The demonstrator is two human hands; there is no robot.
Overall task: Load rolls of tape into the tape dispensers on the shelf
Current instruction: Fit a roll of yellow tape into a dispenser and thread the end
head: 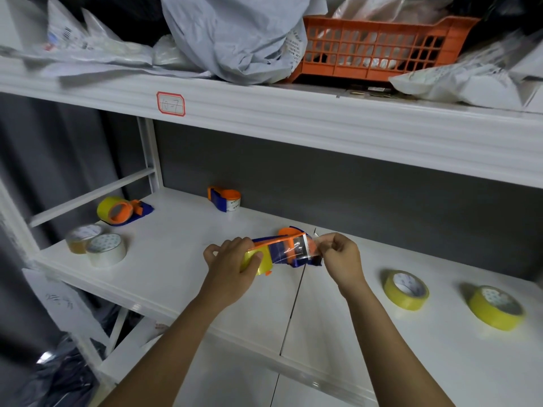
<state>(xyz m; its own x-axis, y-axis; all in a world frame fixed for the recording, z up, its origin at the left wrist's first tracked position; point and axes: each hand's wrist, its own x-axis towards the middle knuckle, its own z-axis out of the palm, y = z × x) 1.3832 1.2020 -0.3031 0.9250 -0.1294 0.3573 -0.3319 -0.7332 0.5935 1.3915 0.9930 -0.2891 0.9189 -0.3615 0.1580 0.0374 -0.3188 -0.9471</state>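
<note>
Both hands on one tape dispenser (289, 249) mid-shelf (176, 259), long axis left-right: left hand (232, 267) grip wraps the yellow roll (257, 264) seated at its left end, right hand (342, 257) grip pinches the clear tape tail (305, 249) past the cutter end, so pull goes rightward.

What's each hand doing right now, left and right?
Left hand: grips the yellow tape roll seated in the dispenser.
Right hand: pinches the clear tape end pulled over the dispenser's blade.
</note>
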